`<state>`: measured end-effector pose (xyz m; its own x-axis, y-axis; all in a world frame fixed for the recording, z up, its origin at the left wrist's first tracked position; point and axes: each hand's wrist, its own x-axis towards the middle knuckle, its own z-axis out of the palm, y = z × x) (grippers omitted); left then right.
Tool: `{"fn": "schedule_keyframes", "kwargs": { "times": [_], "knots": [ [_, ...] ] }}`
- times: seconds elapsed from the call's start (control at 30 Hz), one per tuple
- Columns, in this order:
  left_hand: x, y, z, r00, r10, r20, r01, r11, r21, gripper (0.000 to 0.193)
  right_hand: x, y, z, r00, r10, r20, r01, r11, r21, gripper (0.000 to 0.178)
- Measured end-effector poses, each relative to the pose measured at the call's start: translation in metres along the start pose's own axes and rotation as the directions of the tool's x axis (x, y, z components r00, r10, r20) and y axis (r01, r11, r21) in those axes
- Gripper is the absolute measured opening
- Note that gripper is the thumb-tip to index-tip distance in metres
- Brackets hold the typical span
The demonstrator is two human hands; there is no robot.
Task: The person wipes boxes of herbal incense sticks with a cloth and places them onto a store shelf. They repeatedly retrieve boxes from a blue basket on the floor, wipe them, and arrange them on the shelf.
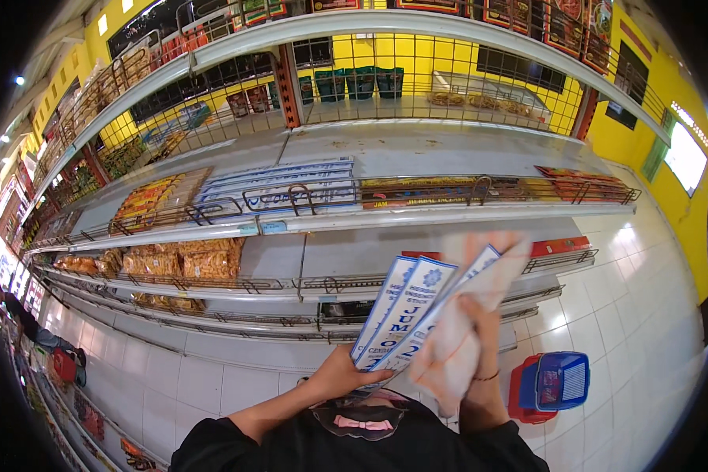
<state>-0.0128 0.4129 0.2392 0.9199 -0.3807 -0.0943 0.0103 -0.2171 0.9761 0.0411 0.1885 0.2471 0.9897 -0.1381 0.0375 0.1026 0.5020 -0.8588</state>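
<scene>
My left hand grips the lower ends of several long white-and-blue incense stick boxes, fanned out and tilted up to the right. A white cloth with orange stripes is bunched in my right hand. It lies against the rightmost box and partly covers it; its upper part is smeared by motion. Beyond my hands, a row of similar white-and-blue boxes lies on the shelf, beside yellow-and-red packs and dark flat incense boxes.
A wire-railed metal shelf unit spans the front. Bagged snacks fill part of a lower shelf. Blue and red shopping baskets stand on the tiled floor at right. Another person is at far left, near a red basket.
</scene>
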Motion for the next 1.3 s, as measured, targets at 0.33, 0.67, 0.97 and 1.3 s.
{"fn": "schedule_keyframes", "kwargs": {
  "times": [0.33, 0.67, 0.97, 1.3],
  "knots": [
    [-0.001, -0.009, 0.002, 0.995, 0.005, -0.103, -0.008, 0.999, -0.036, 0.040, -0.041, 0.040, 0.028, 0.997, 0.049, 0.054, -0.044, 0.995, -0.093, 0.046],
    [-0.010, -0.011, 0.009, 0.991, 0.030, -0.133, -0.044, 0.994, -0.105, 0.039, -0.018, 0.007, 0.038, 0.988, 0.056, 0.141, -0.051, 0.998, -0.042, 0.041],
    [-0.019, 0.002, -0.017, 0.897, 0.030, -0.442, -0.194, 0.924, -0.331, 0.031, -0.055, 0.049, 0.050, 0.873, 0.312, 0.376, -0.213, 0.936, -0.282, 0.033],
    [-0.029, 0.000, -0.034, 0.828, -0.021, -0.560, -0.215, 0.911, -0.352, 0.035, -0.065, 0.090, 0.035, 0.532, 0.622, 0.574, -0.159, 0.740, -0.654, 0.053]
  ]
}}
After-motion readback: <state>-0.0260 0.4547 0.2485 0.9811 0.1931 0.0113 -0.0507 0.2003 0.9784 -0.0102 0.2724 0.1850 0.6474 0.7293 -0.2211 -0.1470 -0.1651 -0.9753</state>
